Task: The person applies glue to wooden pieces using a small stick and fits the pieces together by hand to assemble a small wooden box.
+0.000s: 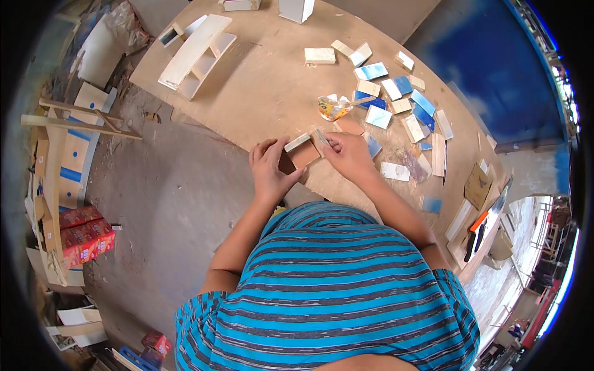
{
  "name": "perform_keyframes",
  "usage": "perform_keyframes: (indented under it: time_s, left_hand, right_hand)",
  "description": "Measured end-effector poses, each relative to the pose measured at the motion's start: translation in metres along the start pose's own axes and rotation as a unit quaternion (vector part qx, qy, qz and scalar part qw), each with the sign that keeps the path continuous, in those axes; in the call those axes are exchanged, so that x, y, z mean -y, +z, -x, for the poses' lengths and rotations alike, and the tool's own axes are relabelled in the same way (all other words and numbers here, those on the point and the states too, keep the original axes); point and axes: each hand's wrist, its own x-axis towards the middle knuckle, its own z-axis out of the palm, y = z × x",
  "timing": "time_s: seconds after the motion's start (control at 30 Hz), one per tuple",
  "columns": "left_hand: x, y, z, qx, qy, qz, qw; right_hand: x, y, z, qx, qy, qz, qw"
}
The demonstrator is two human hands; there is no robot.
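Observation:
At the near edge of the wooden table, my left hand [269, 168] grips a small open wooden box [303, 153] with a reddish-brown inside. My right hand [349, 154] pinches a short, thin wooden piece [322, 138] just right of the box. Beyond the hands stands a colourful cup [334, 108] with a torn white rim and a stick resting across it. Many small wood blocks lie to the right, some with blue faces, such as a light blue block [378, 117]. A reddish flat piece [349, 126] rests close to my right hand.
A wooden shelf piece [197, 55] sits on the table [266, 74] at the far left. A tool with an orange and black handle [476, 230] lies at the right edge. Red boxes [85, 234] are stacked at the left, beyond the floor. A blue panel [495, 68] stands behind.

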Motion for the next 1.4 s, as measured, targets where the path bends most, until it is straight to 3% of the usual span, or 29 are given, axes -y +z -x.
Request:
perform_keyframes:
  time_s: [0.3,0.6,0.7,1.0,1.2,1.3,1.4]
  left_hand:
    - [0.002,0.001,0.0,-0.009,0.014,0.014,1.0]
    - [0.01,0.004,0.0,0.007,0.014,0.023,1.0]
    - [0.011,0.004,0.0,0.02,0.01,0.027,0.999]
    - [0.01,0.004,0.0,0.025,0.009,0.027,0.999]
    - [0.009,0.004,-0.002,0.024,0.017,0.021,0.999]
    - [0.009,0.003,-0.002,0.03,0.017,0.017,0.999]
    - [0.01,0.004,-0.001,0.028,0.017,0.019,0.999]
  right_hand:
    - [-0.005,0.0,-0.005,0.038,0.001,0.009,0.999]
    - [-0.011,-0.005,-0.017,0.129,0.1,-0.021,0.986]
    - [-0.02,0.0,-0.017,0.102,0.065,-0.044,0.992]
    - [-0.017,-0.011,-0.025,0.171,0.04,0.009,0.984]
    - [-0.031,0.002,-0.019,0.126,0.012,-0.041,0.991]
    - [-0.042,0.003,-0.023,0.159,0.019,-0.106,0.981]
    - [-0.036,-0.005,-0.025,0.192,0.009,-0.079,0.978]
